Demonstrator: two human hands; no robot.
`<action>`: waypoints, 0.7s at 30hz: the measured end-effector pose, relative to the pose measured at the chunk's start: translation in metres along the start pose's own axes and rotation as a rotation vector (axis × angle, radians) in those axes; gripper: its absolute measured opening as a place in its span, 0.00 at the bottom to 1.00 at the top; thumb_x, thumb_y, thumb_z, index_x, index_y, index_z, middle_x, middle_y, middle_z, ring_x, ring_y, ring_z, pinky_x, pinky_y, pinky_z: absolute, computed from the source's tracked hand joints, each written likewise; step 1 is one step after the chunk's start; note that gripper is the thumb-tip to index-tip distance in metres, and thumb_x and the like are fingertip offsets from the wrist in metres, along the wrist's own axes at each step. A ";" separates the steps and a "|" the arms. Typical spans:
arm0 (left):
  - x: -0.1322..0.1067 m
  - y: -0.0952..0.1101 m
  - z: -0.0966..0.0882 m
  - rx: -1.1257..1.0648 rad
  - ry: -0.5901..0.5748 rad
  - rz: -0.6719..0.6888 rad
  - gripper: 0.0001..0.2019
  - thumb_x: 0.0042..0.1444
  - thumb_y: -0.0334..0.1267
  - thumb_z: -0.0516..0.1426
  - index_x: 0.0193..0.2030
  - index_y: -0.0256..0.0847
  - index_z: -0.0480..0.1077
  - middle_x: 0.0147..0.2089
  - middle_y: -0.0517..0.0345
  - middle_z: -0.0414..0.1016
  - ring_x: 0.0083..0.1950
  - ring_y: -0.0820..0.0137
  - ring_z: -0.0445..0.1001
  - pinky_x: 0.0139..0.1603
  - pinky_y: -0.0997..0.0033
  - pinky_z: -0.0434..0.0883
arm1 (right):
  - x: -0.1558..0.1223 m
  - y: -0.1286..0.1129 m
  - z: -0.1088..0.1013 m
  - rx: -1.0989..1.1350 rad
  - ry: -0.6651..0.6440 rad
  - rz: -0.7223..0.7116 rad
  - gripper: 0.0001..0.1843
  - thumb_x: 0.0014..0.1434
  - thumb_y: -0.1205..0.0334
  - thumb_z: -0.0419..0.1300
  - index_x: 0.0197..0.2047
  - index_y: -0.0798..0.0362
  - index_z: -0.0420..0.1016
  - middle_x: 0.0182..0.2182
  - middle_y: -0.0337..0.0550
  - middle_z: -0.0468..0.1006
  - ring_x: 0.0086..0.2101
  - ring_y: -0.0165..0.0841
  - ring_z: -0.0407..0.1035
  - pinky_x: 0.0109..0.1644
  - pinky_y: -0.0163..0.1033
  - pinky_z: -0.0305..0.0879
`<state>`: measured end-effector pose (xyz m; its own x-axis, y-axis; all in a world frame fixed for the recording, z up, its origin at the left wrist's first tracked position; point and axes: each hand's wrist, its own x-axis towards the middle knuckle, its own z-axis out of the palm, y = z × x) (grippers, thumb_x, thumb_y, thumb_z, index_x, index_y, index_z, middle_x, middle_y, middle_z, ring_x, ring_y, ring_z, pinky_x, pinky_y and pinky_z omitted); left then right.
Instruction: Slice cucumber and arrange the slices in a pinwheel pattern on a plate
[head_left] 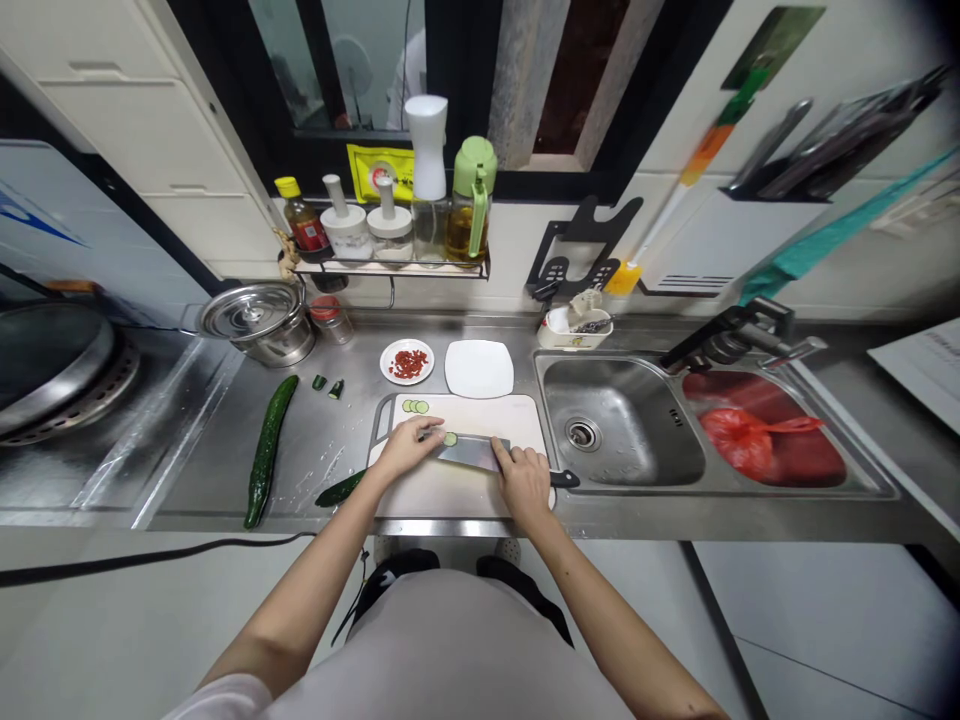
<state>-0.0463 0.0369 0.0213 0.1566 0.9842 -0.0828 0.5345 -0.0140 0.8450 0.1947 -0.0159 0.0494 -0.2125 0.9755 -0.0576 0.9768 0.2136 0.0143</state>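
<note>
My right hand [523, 482] is closed round the black handle of a wide cleaver [471, 452], whose blade rests on the white cutting board [480, 415]. My left hand [406, 446] lies curled over a cucumber [341, 488] that sticks out past the board's left edge; a cut face [450, 438] shows just at the blade. A few round cucumber slices [415, 406] lie at the board's far left corner.
A whole cucumber [266, 448] and two cut ends [328, 386] lie on the steel counter at left. Behind the board stand a dish of red bits [406, 362] and a white plate [479, 368]. Sink [622, 425] at right, lidded pot [259, 320] back left.
</note>
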 end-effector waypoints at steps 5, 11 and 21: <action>-0.003 0.013 0.003 0.110 -0.073 0.062 0.15 0.53 0.48 0.60 0.44 0.44 0.78 0.48 0.54 0.79 0.49 0.64 0.75 0.53 0.67 0.69 | -0.002 0.004 0.003 -0.005 0.042 -0.019 0.26 0.63 0.69 0.51 0.64 0.48 0.66 0.36 0.50 0.74 0.39 0.39 0.61 0.43 0.43 0.48; 0.001 0.012 0.013 0.117 -0.048 0.063 0.06 0.51 0.36 0.60 0.36 0.42 0.76 0.40 0.57 0.78 0.43 0.68 0.73 0.46 0.70 0.68 | -0.003 0.007 0.010 -0.019 0.023 -0.022 0.25 0.62 0.67 0.52 0.63 0.47 0.66 0.37 0.49 0.74 0.39 0.39 0.61 0.42 0.43 0.47; 0.049 -0.023 0.011 0.177 0.219 -0.324 0.05 0.50 0.34 0.60 0.34 0.42 0.75 0.31 0.60 0.77 0.33 0.72 0.72 0.36 0.75 0.64 | 0.000 0.017 0.011 0.002 -0.067 0.062 0.25 0.62 0.65 0.54 0.62 0.46 0.66 0.38 0.48 0.75 0.41 0.38 0.63 0.44 0.42 0.47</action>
<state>-0.0421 0.0834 -0.0082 -0.2127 0.9567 -0.1989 0.6643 0.2908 0.6885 0.2112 -0.0129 0.0389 -0.1496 0.9810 -0.1232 0.9881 0.1529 0.0181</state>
